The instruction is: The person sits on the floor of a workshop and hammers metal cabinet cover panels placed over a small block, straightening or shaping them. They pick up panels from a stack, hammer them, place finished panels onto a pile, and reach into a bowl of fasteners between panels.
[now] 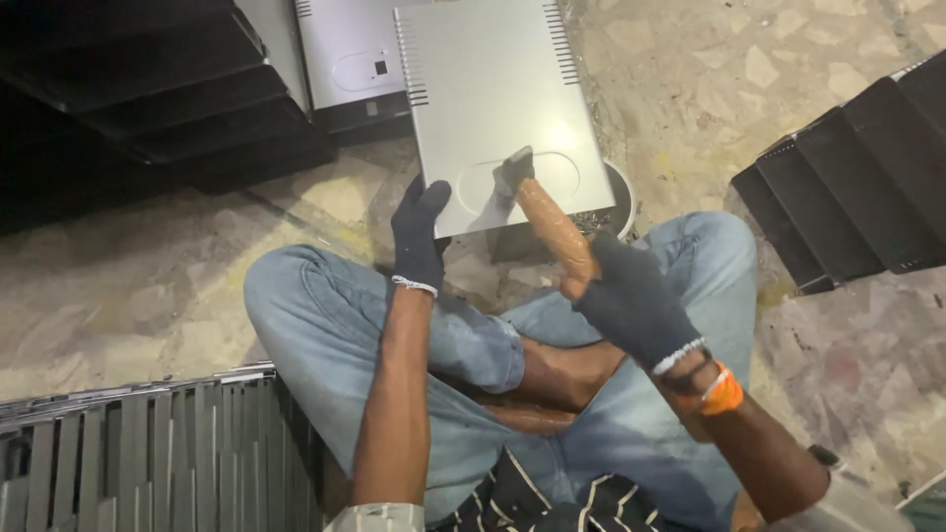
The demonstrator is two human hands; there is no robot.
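I sit cross-legged on the floor in blue jeans. A grey sheet-metal panel (493, 89) with vent slots along both sides lies tilted in front of my knees. My left hand (418, 238), in a dark glove, grips the panel's near left corner. My right hand (633, 303), also gloved, is closed on the wooden handle of a hammer (552, 229). The hammer's dark metal head rests on the panel near an oval embossed outline.
A second grey panel (345, 59) lies behind the first. Black stacked panels (148, 89) stand at the far left and black panels (857, 187) at the right. A stack of grey metal sheets on edge (148, 453) sits by my left knee. The floor (749, 69) is mottled stone.
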